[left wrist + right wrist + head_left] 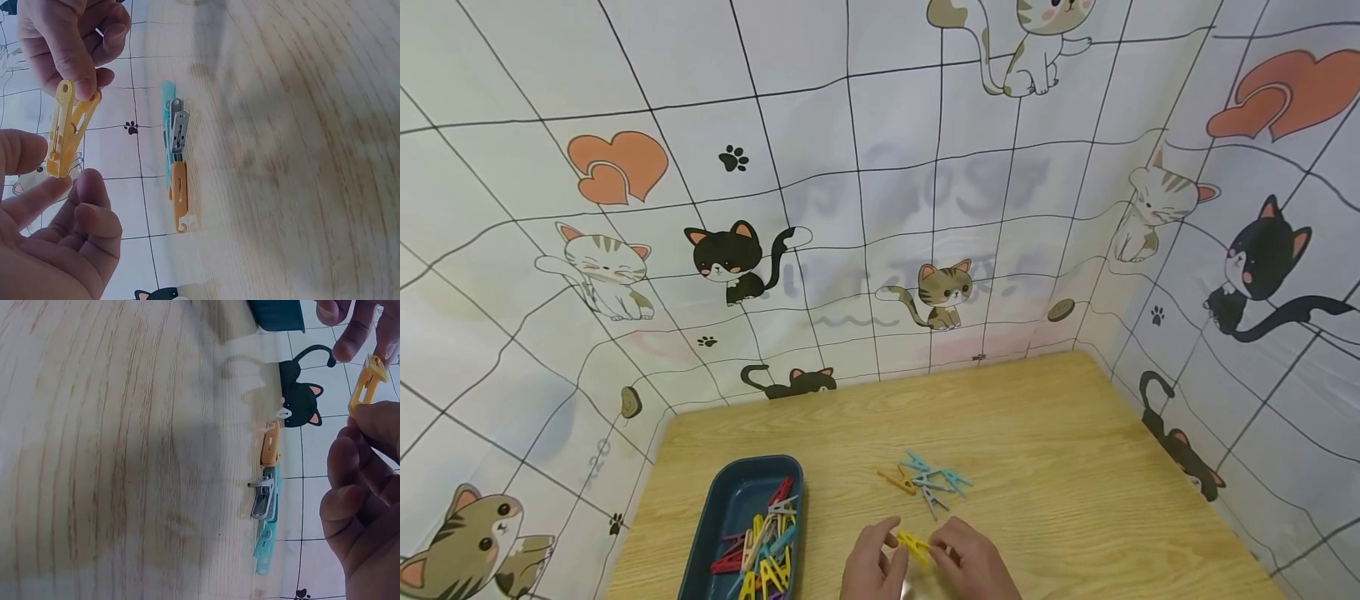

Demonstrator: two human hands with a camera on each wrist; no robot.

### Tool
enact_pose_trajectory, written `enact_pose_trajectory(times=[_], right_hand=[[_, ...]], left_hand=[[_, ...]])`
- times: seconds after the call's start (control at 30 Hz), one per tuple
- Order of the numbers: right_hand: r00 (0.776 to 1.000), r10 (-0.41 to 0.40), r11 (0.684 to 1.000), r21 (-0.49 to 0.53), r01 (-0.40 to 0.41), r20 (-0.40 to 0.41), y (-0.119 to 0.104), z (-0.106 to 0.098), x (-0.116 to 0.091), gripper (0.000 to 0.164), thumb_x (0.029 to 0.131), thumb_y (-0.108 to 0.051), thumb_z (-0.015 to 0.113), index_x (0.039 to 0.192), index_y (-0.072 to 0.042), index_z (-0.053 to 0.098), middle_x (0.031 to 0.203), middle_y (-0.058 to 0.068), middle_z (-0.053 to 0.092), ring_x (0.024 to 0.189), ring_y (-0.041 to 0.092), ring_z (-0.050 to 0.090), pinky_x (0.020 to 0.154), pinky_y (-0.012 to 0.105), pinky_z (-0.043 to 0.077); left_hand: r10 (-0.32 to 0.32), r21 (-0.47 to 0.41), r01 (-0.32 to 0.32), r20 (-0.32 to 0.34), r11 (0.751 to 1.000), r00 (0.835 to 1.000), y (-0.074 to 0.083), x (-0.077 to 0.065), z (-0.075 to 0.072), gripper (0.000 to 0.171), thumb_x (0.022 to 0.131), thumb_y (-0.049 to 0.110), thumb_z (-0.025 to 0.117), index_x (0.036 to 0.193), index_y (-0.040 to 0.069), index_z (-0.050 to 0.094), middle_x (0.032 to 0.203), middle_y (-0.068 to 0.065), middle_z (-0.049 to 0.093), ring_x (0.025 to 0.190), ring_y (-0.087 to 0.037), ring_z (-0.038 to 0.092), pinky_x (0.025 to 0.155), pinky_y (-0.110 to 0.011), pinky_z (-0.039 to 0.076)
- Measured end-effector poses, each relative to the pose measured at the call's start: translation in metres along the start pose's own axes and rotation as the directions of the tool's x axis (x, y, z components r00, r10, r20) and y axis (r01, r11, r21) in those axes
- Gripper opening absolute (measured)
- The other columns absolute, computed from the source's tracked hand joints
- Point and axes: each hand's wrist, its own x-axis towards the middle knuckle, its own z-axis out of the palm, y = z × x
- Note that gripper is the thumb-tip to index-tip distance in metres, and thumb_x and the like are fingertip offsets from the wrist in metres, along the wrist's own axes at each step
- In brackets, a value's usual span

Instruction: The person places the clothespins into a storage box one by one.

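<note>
A yellow clothespin (913,546) is held up between my two hands. My right hand (966,560) pinches its handle end between thumb and forefinger, the other fingers curled. My left hand (874,560) is at the clothespin's jaw end, thumb and fingers spread apart. A left fingertip lies close to that end in the left wrist view; whether it touches cannot be told. Beyond the hands, a small group of clothespins lies on the wooden table (1060,467): an orange one (897,480), grey ones (932,498) and light blue ones (955,480).
At the left of the table stands a dark blue tray (730,479) with several clothespins in mixed colours, red, yellow, blue and grey among them. A white cat-patterned sheet (865,208) rises behind the table and along both sides.
</note>
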Motion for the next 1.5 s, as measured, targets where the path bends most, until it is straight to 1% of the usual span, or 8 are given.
enact_pose_trajectory(times=[0.3,0.53,0.8,1.03,1.13,1.23,1.37,1.5], right_hand=[[0.998,-0.057,0.998,0.022,0.057,0.020,0.003,0.000,0.000,0.021,0.089,-0.001,0.075,0.089,-0.021,0.069,0.084,-0.016,0.057,0.071,-0.007,0.047,0.056,0.019,0.044],[0.999,-0.030,0.999,0.028,0.029,0.037,0.000,-0.002,0.002,0.019,0.091,-0.004,0.074,0.089,-0.022,0.070,0.084,-0.015,0.058,0.072,-0.007,0.048,0.057,0.019,0.045],[0.999,-0.033,0.998,0.051,0.033,0.001,-0.005,-0.001,0.007,0.020,0.092,-0.004,0.074,0.091,-0.023,0.069,0.084,-0.016,0.057,0.067,-0.008,0.048,0.054,0.018,0.045],[0.995,-0.056,0.998,0.036,0.059,-0.084,-0.010,0.002,0.013,0.028,0.087,0.003,0.077,0.095,-0.023,0.069,0.086,-0.016,0.059,0.065,-0.009,0.047,0.054,0.016,0.045],[0.996,-0.057,0.996,0.066,0.062,-0.075,-0.015,0.003,0.016,0.026,0.087,0.004,0.075,0.097,-0.020,0.071,0.089,-0.014,0.061,0.066,-0.009,0.048,0.054,0.017,0.046],[0.997,-0.067,0.992,0.102,0.072,-0.048,-0.021,0.007,0.019,0.024,0.088,0.004,0.074,0.100,-0.017,0.071,0.090,-0.013,0.062,0.066,-0.009,0.048,0.054,0.017,0.046],[0.996,-0.091,0.986,0.139,0.093,-0.020,-0.027,0.016,0.021,0.024,0.089,0.004,0.073,0.102,-0.016,0.071,0.088,-0.013,0.060,0.066,-0.010,0.046,0.054,0.016,0.045],[0.990,-0.142,0.978,0.149,0.144,-0.024,-0.030,0.028,0.022,0.026,0.086,0.005,0.073,0.101,-0.016,0.071,0.087,-0.011,0.061,0.067,-0.011,0.045,0.054,0.012,0.044]], left_hand=[[0.040,-0.020,-0.040,0.019,0.999,0.999,0.001,0.000,-0.003,0.021,0.099,0.015,0.067,0.118,0.008,0.071,0.095,0.003,0.057,0.055,-0.001,0.042,0.050,-0.022,0.041],[0.062,-0.030,-0.060,0.058,0.998,0.996,-0.001,0.000,-0.006,0.013,0.098,0.014,0.069,0.110,0.009,0.069,0.094,0.002,0.056,0.059,-0.001,0.045,0.053,-0.023,0.043],[0.077,-0.032,-0.075,0.072,0.997,0.994,0.003,-0.001,-0.023,0.015,0.099,0.015,0.068,0.111,0.006,0.066,0.097,0.000,0.054,0.066,0.000,0.050,0.059,-0.023,0.047],[0.104,0.029,-0.103,-0.042,0.994,0.994,0.003,-0.003,-0.051,0.015,0.100,0.014,0.067,0.112,0.005,0.064,0.098,-0.003,0.056,0.068,0.000,0.049,0.058,-0.024,0.046],[0.081,0.053,-0.076,-0.089,0.996,0.993,0.002,-0.005,-0.064,0.017,0.100,0.014,0.067,0.113,0.003,0.063,0.098,-0.005,0.056,0.068,-0.001,0.049,0.059,-0.024,0.045],[0.027,0.094,-0.012,-0.158,0.995,0.987,-0.001,-0.007,-0.076,0.018,0.099,0.013,0.069,0.113,0.003,0.064,0.097,-0.004,0.056,0.068,-0.002,0.049,0.059,-0.023,0.045],[-0.060,0.136,0.099,-0.267,0.986,0.962,-0.005,-0.009,-0.088,0.018,0.096,0.009,0.071,0.112,0.004,0.065,0.095,-0.003,0.056,0.068,-0.005,0.046,0.059,-0.023,0.042],[-0.100,0.170,0.171,-0.361,0.971,0.927,-0.012,-0.011,-0.099,0.018,0.093,0.005,0.073,0.110,0.004,0.065,0.096,-0.005,0.060,0.068,-0.007,0.047,0.059,-0.023,0.042]])
